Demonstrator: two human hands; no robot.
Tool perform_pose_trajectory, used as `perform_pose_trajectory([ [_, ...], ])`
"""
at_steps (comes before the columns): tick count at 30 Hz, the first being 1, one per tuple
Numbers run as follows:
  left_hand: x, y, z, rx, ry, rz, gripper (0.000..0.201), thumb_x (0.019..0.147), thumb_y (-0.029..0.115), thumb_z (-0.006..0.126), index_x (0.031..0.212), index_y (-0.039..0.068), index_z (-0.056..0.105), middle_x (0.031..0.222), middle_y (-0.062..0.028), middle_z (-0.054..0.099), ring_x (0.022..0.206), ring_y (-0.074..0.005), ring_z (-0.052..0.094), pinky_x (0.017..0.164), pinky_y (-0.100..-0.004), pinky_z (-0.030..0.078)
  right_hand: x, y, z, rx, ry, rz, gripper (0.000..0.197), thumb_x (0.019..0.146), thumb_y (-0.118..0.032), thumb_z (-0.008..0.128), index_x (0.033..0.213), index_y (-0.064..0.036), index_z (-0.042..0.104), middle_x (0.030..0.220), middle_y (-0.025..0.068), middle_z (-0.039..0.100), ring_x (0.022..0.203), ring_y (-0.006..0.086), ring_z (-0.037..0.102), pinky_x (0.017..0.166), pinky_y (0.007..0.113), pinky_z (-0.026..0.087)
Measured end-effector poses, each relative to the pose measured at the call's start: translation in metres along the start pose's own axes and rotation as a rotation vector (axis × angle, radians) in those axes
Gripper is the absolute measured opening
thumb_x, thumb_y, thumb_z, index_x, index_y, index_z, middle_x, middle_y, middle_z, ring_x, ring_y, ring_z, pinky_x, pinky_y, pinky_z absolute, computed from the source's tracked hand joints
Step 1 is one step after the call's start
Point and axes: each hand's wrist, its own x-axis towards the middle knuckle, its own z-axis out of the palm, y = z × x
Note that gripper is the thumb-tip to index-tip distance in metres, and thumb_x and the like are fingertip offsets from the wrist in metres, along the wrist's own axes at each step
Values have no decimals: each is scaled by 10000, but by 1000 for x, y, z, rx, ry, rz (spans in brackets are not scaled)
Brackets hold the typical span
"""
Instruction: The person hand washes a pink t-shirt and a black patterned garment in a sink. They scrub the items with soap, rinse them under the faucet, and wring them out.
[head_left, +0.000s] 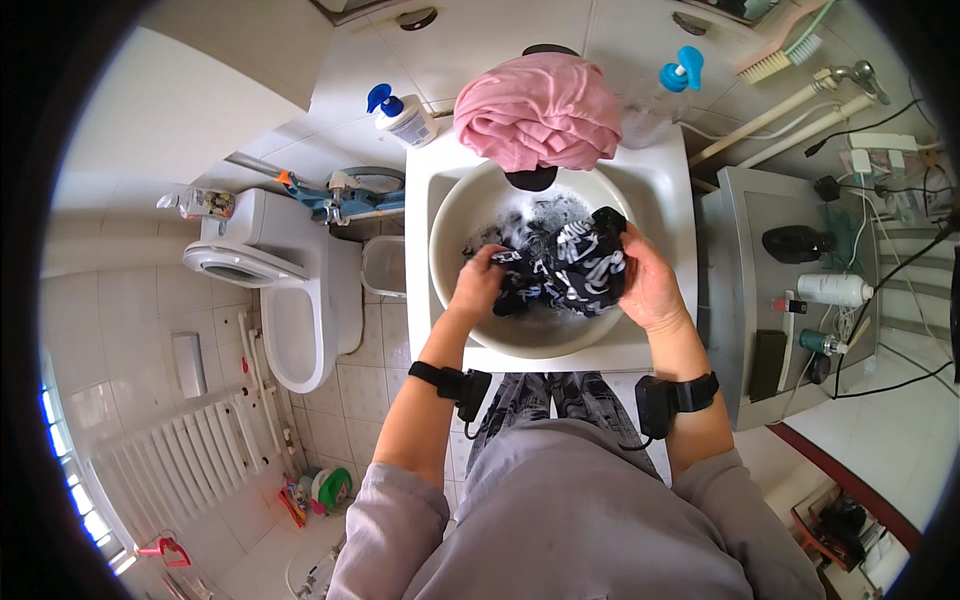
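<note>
A wet black-and-white patterned garment [575, 265] lies bunched in a round off-white basin [445, 235] of sudsy water [540, 212]. My left hand [480, 285] grips the garment's left side, its fingers curled into the cloth. At the right rim, my right hand [648, 280] holds the other side, the thumb on top and the fingers partly hidden behind the fabric. The basin rests in a white sink [655, 185]. Pink cloth [540, 110] is heaped over the far end, covering most of what is beneath it.
A blue-topped pump bottle [405, 120] stands at the sink's far left corner; a clear one with a blue pump [655, 105] is at the far right. To the right, a grey cabinet [745, 230] carries bottles and cables. A toilet [295, 330] is on the left.
</note>
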Motion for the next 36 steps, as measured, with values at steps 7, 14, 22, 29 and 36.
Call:
perform_pose_trajectory([
  [7, -20, 78, 6, -1035, -201, -326, 332, 838, 196, 448, 1148, 84, 486, 975, -57, 587, 880, -187, 573, 740, -350, 453, 5, 30, -30, -483, 213, -119, 236, 807, -172, 536, 1021, -75, 551, 901, -28, 567, 819, 81, 496, 760, 252, 401],
  [14, -37, 82, 11, -930, 129, -82, 246, 830, 207, 593, 1001, 35, 551, 888, -74, 619, 755, -186, 621, 671, -307, 517, 4, 62, -2, -903, -149, -231, 465, 698, -86, 679, 1141, -47, 541, 1084, 120, 528, 1039, 278, 509, 885, 342, 415],
  [22, -88, 157, -13, -1260, -115, -57, 377, 828, 298, 549, 1054, -3, 564, 1006, -129, 626, 895, -254, 617, 829, -378, 496, 35, 69, -13, -1454, -247, -263, 984, 514, -354, 805, 1335, -149, 304, 1371, 169, 321, 1329, 352, 179, 1084, 497, 96],
  [29, -53, 129, -39, -1218, 14, 26, 328, 846, 288, 542, 1047, 31, 580, 992, -101, 633, 886, -236, 616, 817, -372, 489, 42, 73, -44, -1052, 32, 16, 440, 718, -180, 669, 1088, 25, 547, 906, 128, 636, 814, 195, 594, 746, 301, 448],
  [36, 17, 56, -9, -688, 216, -258, 614, 749, 191, 681, 1273, 163, 362, 1091, -29, 546, 960, -173, 532, 738, -378, 433, 84, 58, -75, -912, 566, 5, 639, 706, -116, 552, 1300, -36, 333, 1133, 252, 507, 1082, 325, 495, 906, 384, 385],
])
